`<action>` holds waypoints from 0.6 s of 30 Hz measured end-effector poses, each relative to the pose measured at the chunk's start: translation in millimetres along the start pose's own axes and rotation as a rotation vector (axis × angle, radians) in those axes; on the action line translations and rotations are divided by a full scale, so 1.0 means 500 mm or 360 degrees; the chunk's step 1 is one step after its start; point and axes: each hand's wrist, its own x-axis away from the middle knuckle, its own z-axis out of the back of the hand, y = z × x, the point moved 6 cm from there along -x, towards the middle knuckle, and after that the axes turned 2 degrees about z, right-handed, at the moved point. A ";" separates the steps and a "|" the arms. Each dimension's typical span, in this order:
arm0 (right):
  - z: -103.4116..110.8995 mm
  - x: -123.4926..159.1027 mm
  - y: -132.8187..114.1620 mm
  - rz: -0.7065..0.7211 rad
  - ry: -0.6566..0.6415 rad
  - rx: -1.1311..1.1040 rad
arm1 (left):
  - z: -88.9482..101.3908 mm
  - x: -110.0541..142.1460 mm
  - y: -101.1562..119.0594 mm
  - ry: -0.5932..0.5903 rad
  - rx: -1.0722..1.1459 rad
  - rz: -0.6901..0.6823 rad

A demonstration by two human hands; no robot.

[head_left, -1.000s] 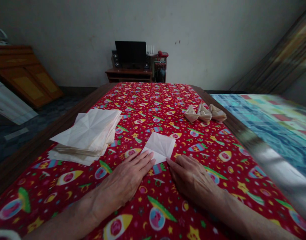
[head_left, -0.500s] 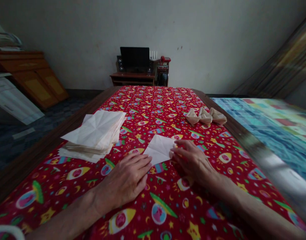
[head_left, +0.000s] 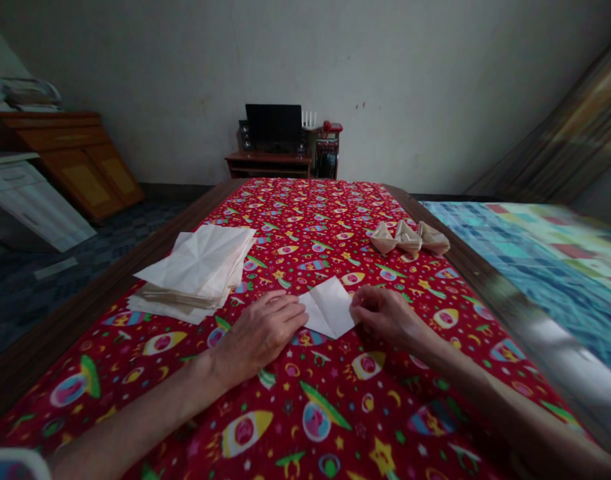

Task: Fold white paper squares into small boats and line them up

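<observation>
A small piece of white folded paper (head_left: 330, 308) lies turned as a diamond on the red patterned cloth, with crease lines across it. At its left corner, the fingers of my left hand (head_left: 268, 328) are pressed together on the paper; the thumb is mostly hidden. My right hand (head_left: 385, 313) pinches the right corner between thumb and curled fingers. To the left rests a stack of creased white paper sheets (head_left: 198, 260). Three groups of pale folded paper pieces (head_left: 408, 238) stand in a row at the right, beyond my right hand.
The red cloth (head_left: 310, 427) covers a long table with a dark wooden edge (head_left: 465, 287). A bed-like surface with a checked cover (head_left: 530, 267) adjoins at right. Cabinets (head_left: 90, 173) stand at left. A black monitor (head_left: 274, 123) sits on a desk by the far wall.
The folded paper has turned into a diamond position and shifted slightly right. My right fingers have curled from spread to a pinch at its corner. The view has tilted slightly.
</observation>
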 end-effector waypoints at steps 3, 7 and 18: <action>-0.036 0.035 0.009 -0.0292 -0.0286 -0.0339 | -0.010 -0.019 -0.020 0.0048 -0.0086 -0.0026; -0.059 0.071 -0.032 -0.0227 -0.0463 -0.0379 | -0.019 -0.042 -0.040 0.0106 -0.0168 -0.0012; -0.049 0.116 -0.090 0.0496 -0.0429 0.0803 | -0.025 0.015 0.018 -0.0008 0.0327 -0.0055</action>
